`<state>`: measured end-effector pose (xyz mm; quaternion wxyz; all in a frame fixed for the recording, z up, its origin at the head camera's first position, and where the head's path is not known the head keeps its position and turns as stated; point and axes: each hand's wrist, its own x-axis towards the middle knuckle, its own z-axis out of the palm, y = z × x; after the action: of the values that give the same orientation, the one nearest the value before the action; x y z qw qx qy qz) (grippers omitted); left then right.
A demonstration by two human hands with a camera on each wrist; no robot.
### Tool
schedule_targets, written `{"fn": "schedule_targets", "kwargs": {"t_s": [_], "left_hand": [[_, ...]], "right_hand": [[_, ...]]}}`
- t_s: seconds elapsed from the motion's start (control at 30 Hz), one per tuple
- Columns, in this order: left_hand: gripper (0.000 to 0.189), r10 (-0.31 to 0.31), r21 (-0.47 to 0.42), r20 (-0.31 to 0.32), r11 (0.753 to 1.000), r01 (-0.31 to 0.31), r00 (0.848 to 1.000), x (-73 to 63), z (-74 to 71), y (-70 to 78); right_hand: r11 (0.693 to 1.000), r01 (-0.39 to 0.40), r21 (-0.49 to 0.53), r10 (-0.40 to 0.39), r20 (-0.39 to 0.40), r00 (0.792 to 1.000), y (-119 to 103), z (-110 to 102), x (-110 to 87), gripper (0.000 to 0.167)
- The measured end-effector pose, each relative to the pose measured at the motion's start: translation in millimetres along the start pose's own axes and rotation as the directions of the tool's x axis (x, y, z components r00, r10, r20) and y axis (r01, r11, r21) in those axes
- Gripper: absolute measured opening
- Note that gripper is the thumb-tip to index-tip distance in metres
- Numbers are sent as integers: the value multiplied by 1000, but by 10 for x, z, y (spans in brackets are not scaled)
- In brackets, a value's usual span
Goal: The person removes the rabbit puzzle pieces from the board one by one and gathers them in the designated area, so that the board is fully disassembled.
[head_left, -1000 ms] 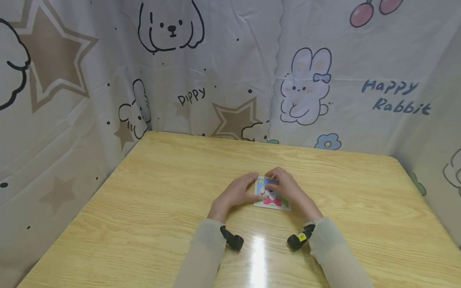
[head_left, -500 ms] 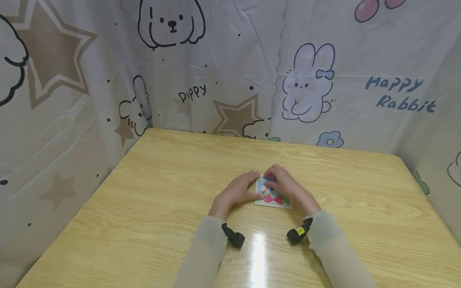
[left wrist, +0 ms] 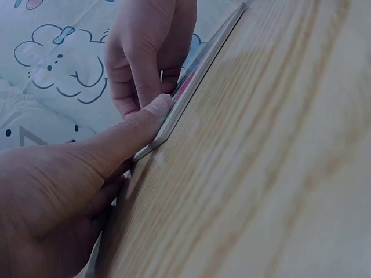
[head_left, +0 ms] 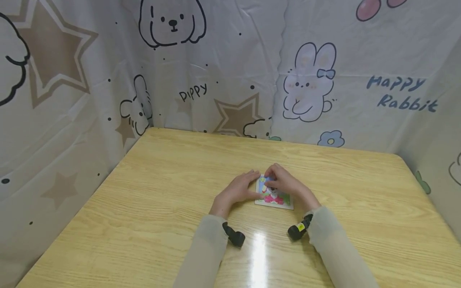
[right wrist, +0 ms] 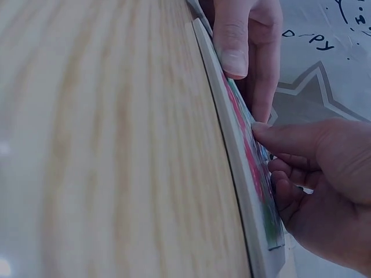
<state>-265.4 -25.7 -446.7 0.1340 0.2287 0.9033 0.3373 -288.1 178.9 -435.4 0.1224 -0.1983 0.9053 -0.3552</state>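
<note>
A small square picture board (head_left: 275, 205), with a pale rim and a cartoon figure in pink on blue and green, lies flat on the wooden table. My left hand (head_left: 237, 191) holds it by the left side, thumb over the near left part of the picture and fingers along the far left. Over the upper part of the picture is my right hand (head_left: 286, 182), fingers curled and thumb tip low on the surface. In the right wrist view the right thumb (right wrist: 290, 136) touches the picture (right wrist: 250, 156). I cannot tell whether the right fingertips pinch a piece of it.
The pale wooden table (head_left: 162, 180) stretches out around the board. Behind it and at both sides hangs a white curtain (head_left: 230, 72) printed with cartoon animals and stars. A bright light reflection lies on the tabletop between the forearms.
My right thumb has drawn slightly closer to the fingertips above the picture. My left hand keeps its place at the board's left side. The head view has shifted a little.
</note>
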Motion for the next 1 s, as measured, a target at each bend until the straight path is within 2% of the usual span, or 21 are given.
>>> {"fn": "schedule_targets", "kwargs": {"t_s": [0.4,0.57,0.77,1.0], "left_hand": [[81,3,2,3,1000,-3,1000,3,-5,-2],[81,0,-6,5,1000,0,1000,-6,-5,1],[81,2,-12,1,1000,-2,1000,-7,-4,5],[81,2,-21,-4,1000,-2,1000,-1,0,-14]], "right_hand": [[999,-28,22,28,-17,999,-1,25,-30,25],[1000,-8,9,9,-31,999,5,36,-37,26],[997,63,-36,-65,-83,994,-2,79,-57,25],[979,175,-104,-188,-133,973,-72,95,-70,19]]}}
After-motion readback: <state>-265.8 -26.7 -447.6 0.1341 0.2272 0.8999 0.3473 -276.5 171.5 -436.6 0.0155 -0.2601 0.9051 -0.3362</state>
